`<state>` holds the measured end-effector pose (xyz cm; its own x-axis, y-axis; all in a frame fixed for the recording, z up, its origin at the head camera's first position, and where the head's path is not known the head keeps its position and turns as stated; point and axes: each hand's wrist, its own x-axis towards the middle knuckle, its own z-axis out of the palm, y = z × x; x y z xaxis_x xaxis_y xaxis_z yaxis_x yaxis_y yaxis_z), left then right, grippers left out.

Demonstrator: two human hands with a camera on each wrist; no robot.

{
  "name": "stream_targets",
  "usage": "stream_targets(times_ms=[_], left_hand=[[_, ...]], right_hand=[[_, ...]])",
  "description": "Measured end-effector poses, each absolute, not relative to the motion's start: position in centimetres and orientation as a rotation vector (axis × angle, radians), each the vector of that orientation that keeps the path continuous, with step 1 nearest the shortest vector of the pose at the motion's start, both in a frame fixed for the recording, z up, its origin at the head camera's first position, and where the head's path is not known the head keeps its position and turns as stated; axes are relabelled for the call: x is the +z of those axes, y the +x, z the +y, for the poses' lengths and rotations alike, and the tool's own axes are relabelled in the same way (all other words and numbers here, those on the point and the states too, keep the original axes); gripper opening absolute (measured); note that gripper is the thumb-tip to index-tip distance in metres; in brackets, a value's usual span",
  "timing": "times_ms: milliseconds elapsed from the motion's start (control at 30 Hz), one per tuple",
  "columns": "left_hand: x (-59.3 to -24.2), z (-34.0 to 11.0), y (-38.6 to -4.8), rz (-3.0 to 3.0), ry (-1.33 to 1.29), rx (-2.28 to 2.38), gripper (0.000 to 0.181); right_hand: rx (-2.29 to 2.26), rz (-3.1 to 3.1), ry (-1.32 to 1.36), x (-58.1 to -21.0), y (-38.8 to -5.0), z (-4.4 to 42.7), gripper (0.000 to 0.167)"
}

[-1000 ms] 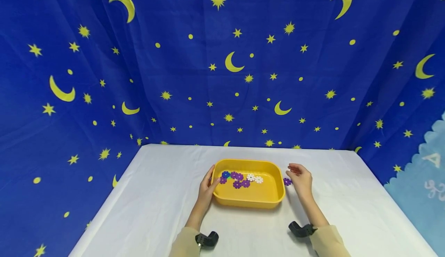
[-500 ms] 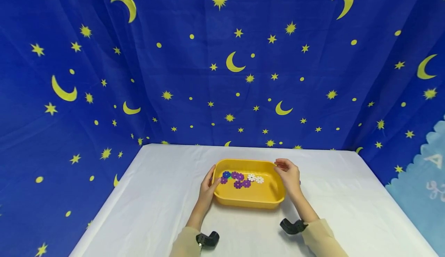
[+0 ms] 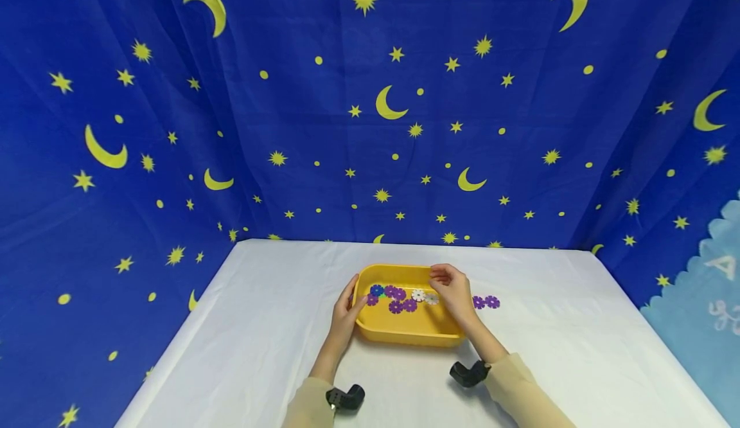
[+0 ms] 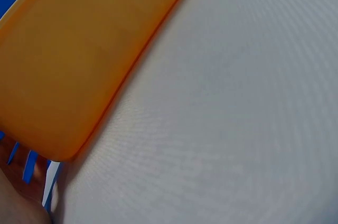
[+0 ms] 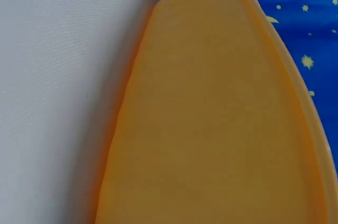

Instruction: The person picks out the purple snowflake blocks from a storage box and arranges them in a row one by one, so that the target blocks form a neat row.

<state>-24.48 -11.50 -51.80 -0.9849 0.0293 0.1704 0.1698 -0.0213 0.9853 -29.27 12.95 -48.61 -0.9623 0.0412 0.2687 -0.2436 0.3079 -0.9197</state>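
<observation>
A yellow plastic basin (image 3: 393, 336) stands on the white table. My left hand (image 3: 344, 314) grips its left end, thumb over the rim and fingers along the outer wall; part of that hand also shows at the basin's corner in the left wrist view. Inside lie flower-shaped plastic pieces: several purple ones (image 3: 396, 307), a blue one (image 3: 377, 290) and two white ones (image 3: 418, 295). Over the basin's right part hovers my right hand (image 3: 453, 292), fingers loosely bent beside the right white piece, with nothing visible in them. The right wrist view shows only the basin's outer wall (image 5: 211, 102).
Two purple flower pieces (image 3: 485, 302) lie on the white tablecloth (image 3: 549, 325) just right of the basin. A blue curtain (image 3: 324, 132) with yellow moons and stars encloses the back and sides.
My right hand has moved left, from beside the basin to over its inside, uncovering two purple pieces on the table. My left hand has kept its grip on the basin.
</observation>
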Motion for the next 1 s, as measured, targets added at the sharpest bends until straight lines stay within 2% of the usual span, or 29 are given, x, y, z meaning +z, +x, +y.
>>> stream_targets(times_ms=[500,900,1000], left_hand=[[-51.8,-11.5,-24.5,-2.151,-0.237,-2.136,0.058],[-51.8,-11.5,-24.5,-2.155,-0.226,-2.137,0.057],[-51.7,-11.5,-24.5,-2.154,-0.225,-2.136,0.056]], right_hand=[[1.666,-2.538,0.215,-49.5,-30.7,12.0,0.026],[1.64,-2.711,0.701,-50.3,-30.5,11.9,0.033],[1.642,-2.74,0.747,-50.5,-30.6,11.9,0.036]])
